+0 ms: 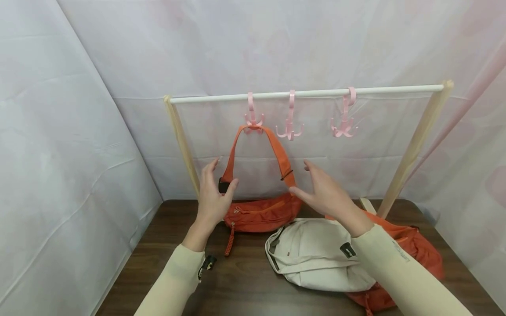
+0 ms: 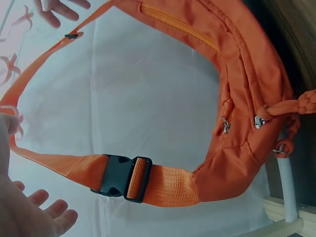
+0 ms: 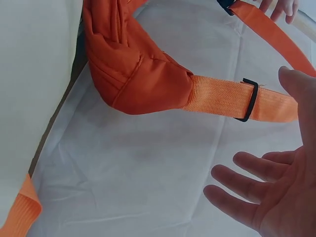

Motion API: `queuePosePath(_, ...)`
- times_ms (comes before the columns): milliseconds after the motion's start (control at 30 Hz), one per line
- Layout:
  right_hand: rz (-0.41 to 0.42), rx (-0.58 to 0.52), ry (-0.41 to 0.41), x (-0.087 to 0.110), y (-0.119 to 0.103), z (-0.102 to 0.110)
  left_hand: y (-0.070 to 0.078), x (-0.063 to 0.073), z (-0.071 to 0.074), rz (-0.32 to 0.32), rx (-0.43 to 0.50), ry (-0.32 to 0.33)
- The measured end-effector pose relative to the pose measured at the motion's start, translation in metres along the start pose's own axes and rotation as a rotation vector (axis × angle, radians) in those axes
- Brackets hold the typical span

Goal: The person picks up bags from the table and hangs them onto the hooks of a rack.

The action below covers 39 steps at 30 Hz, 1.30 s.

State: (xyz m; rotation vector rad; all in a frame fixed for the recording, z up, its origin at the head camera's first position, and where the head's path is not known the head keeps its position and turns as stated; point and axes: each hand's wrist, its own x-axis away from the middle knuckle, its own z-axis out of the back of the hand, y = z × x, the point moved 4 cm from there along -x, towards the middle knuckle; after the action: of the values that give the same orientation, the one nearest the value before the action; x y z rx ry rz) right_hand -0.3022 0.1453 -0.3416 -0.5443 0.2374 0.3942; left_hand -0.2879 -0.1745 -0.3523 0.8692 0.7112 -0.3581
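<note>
An orange waist bag [image 1: 262,216] hangs by its looped strap [image 1: 280,151] from the leftmost pink hook [image 1: 251,109]. My left hand [image 1: 213,197] is beside the strap's left side, fingers spread, near the black buckle [image 2: 117,175]. On the other side, my right hand [image 1: 330,195] has its fingers extended and thumb near the strap; contact cannot be told from the head view. Neither hand grips anything. In the right wrist view, the strap's black slider [image 3: 251,101] sits just beyond the right hand's thumb. A braided zipper pull [image 1: 229,241] dangles from the bag.
Two more pink hooks [image 1: 290,116] hang on the white rail [image 1: 387,91], held by wooden posts [image 1: 413,151]. A cream bag [image 1: 312,254] lies on the dark wooden table [image 1: 237,285], over another orange bag [image 1: 424,250]. Pale curtains surround the table.
</note>
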Motion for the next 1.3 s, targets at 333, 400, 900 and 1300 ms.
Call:
queuePosePath(333, 0.023, 0.054, 0.027, 0.023, 0.005, 0.007, 0.008, 0.014, 0.0, -0.112, -0.02, 0.048)
queuePosePath(400, 0.027, 0.065, 0.024, 0.028, 0.006, 0.008, 0.009, 0.017, 0.0, -0.129, -0.031, 0.055)
queuePosePath(900, 0.047, 0.127, -0.046, 0.063, 0.017, 0.005, 0.02, 0.048, -0.022, -0.213, -0.019, 0.002)
queuePosePath(1300, 0.049, 0.151, -0.107, 0.09, 0.03, -0.001, 0.019, 0.078, -0.06, -0.166, -0.08, -0.365)
